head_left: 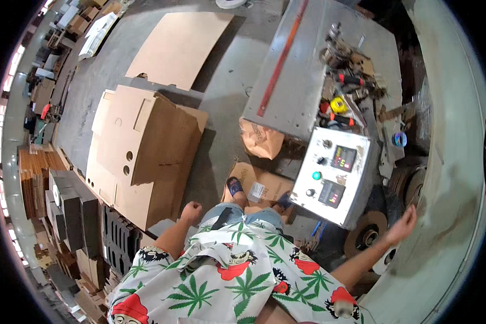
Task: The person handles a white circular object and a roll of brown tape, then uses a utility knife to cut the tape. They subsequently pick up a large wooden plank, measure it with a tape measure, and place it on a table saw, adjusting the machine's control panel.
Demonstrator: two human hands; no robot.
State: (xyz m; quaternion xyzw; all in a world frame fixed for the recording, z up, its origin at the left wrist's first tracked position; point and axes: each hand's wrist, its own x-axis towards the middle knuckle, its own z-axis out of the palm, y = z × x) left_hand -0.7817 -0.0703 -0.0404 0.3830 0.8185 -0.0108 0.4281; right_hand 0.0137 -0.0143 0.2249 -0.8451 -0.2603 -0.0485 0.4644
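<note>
My left hand (191, 212) hangs beside my hip with its fingers curled in, and nothing shows in it. It is nearest to a stack of cut cardboard sheets (110, 146) on the floor. Out to my right, my right hand (403, 223) reaches toward the pale wall (453, 178), fingers stretched out and holding nothing I can see. Whether its fingertips touch the wall I cannot tell. Between that hand and my body stands a white control box (323, 156) with two lit displays, several knobs and a green button.
A grey metal table (286, 59) bears a red strip (282, 59), a yellow tape measure (338, 104) and jumbled tools. My feet are on flattened cardboard (259, 186). Large rolls (366, 233) stand by the wall. Another cardboard sheet (178, 48) lies ahead; dark grey blocks (73, 205) are stacked left.
</note>
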